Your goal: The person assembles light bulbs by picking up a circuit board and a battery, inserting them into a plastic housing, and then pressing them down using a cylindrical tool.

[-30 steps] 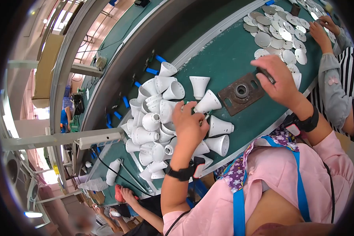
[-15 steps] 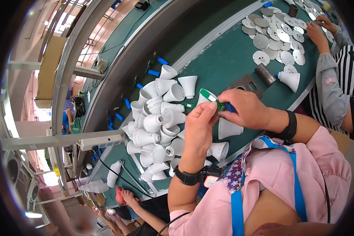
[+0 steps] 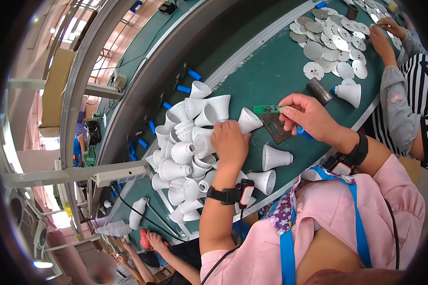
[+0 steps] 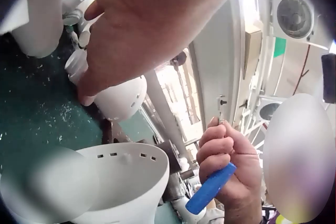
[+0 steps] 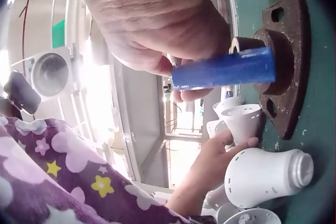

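My right hand (image 3: pixel 309 116) pinches a narrow green circuit board (image 3: pixel 267 109) between thumb and fingers, over a dark metal plate (image 3: pixel 277 130). From this hand a blue cylinder (image 5: pixel 226 70) sticks out, above the raised ring of the plate in the right wrist view. At the edge of the pile of white lamp housings (image 3: pixel 181 151), my left hand (image 3: pixel 230 142) has its fingers curled at the narrow end of a flared white housing (image 3: pixel 248 120). Its fingertips are hidden in the head view; the thumb (image 4: pixel 86 97) lies against the housing in the left wrist view.
Two loose housings lie near the front edge, one of them (image 3: pixel 277 157) beside the plate. A metal tube (image 3: pixel 319 91) and a housing with a blue end (image 3: pixel 348 95) lie to the right. Round metal discs (image 3: pixel 335 40) cover the far right, near another person's hands (image 3: pixel 383 45).
The hands were together at the board half a second ago. Since then the left hand has moved left and down to the housings, while the right has kept the board and drawn right.
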Demonstrator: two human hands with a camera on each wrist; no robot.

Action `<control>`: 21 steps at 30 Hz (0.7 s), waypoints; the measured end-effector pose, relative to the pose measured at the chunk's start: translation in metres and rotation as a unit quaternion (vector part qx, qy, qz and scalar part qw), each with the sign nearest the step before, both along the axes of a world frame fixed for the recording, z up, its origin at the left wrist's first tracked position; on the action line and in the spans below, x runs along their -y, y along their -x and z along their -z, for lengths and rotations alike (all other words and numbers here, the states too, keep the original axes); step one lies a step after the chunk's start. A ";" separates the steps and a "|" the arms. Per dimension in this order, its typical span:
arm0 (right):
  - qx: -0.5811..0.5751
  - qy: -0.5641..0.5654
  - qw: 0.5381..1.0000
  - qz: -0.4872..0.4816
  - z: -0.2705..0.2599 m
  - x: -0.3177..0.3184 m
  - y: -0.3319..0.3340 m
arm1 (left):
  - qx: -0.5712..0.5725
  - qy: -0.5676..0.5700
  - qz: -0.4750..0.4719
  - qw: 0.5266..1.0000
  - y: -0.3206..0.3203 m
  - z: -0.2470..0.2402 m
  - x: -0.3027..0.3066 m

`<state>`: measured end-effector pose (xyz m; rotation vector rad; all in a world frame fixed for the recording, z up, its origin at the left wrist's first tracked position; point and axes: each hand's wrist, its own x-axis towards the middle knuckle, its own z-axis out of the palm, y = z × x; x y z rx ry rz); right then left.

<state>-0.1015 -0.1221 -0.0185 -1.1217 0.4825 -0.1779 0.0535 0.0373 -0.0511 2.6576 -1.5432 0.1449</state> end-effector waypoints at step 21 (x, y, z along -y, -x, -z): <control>-0.029 0.043 0.992 -0.116 -0.017 -0.005 0.010 | -0.645 0.311 -0.025 0.698 0.050 -0.038 -0.012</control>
